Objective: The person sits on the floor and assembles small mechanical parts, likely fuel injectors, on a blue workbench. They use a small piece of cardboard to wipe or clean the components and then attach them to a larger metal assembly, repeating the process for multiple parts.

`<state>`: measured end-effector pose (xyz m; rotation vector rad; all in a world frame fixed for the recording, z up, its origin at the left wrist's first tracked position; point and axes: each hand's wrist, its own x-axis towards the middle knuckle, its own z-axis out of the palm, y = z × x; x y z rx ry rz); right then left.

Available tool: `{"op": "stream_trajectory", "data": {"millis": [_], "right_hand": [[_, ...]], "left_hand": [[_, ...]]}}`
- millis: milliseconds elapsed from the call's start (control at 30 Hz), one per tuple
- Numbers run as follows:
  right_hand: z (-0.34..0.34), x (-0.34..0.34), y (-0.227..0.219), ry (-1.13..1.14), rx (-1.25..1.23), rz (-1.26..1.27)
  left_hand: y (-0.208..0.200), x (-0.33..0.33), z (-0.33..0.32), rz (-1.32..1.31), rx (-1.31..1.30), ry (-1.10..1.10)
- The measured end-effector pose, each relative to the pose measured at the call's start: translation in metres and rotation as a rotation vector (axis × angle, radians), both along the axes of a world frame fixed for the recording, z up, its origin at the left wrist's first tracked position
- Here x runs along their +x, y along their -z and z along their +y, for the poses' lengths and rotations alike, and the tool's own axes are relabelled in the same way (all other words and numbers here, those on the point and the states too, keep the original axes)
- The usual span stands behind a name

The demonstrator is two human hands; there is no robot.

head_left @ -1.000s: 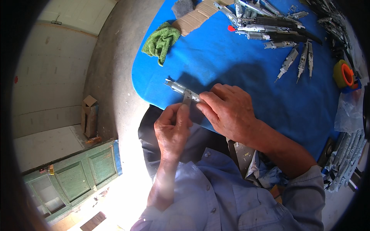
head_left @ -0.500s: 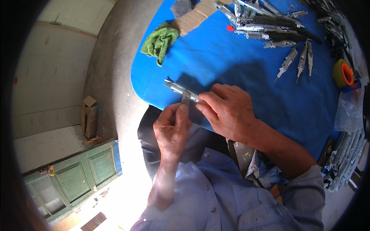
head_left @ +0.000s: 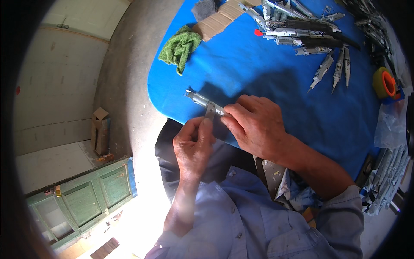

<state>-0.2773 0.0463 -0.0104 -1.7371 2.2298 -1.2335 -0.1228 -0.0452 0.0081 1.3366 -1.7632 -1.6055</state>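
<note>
A slim silver metal mechanism (head_left: 199,98), with a rounded body and a forked far-left end, is held just above the near-left edge of the blue-covered table. My right hand (head_left: 260,127) is closed on its right end, thumb and fingers pinching it and hiding that end. In my left hand (head_left: 193,147), a flat metal strip (head_left: 210,110) with holes is pinched between thumb and forefinger. The strip's upper end meets the mechanism at mid-length and stands crosswise to it. Whether the two are joined, I cannot tell.
A green cloth (head_left: 180,45) and a cardboard piece (head_left: 220,20) lie at the far left of the blue tabletop (head_left: 276,82). Several similar metal mechanisms (head_left: 322,69) are heaped at the far right. A yellow-and-orange tape roll (head_left: 385,83) sits at the right edge.
</note>
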Motion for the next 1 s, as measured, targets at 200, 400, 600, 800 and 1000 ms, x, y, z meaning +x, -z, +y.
{"op": "stream_trajectory", "data": {"millis": [200,400,600,800,1000], "right_hand": [[0.0005,0.0001,-0.0005,-0.003,0.001,-0.002],[0.0001,0.0002,0.001,-0.001,-0.004,-0.002],[0.0,0.0004,-0.0001,-0.001,0.0,-0.008],[0.0,-0.0014,-0.0004,-0.007,-0.027,0.006],[-0.0009,0.0002,0.001,0.0,-0.004,0.002]], "left_hand": [[0.0031,0.001,0.0008,0.045,0.015,-0.01],[0.0041,-0.0005,0.0012,0.024,-0.022,-0.012],[0.0014,-0.0012,0.0023,0.014,0.017,-0.028],[0.0061,0.0011,0.0017,0.064,-0.032,-0.022],[0.003,-0.0009,0.0016,0.006,-0.046,-0.003]]}}
